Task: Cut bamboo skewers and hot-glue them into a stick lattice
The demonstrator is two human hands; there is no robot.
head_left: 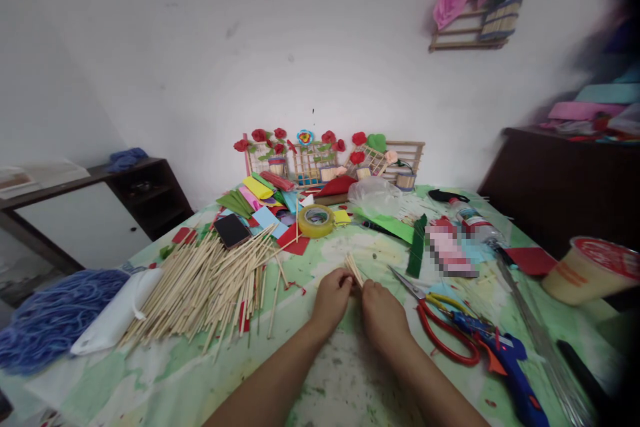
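Small bundle (354, 268) gathered; many sticks (200, 287) loose, frame left.
Your left hand (331, 295) and right hand (384, 312) pinch it, fingers curled closed.

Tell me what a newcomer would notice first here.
On the table, at left, lies a big heap of pale sticks. At the centre, the left hand and right hand hold a smaller bunch between them; red-handled scissors and a blue glue gun lie further right.
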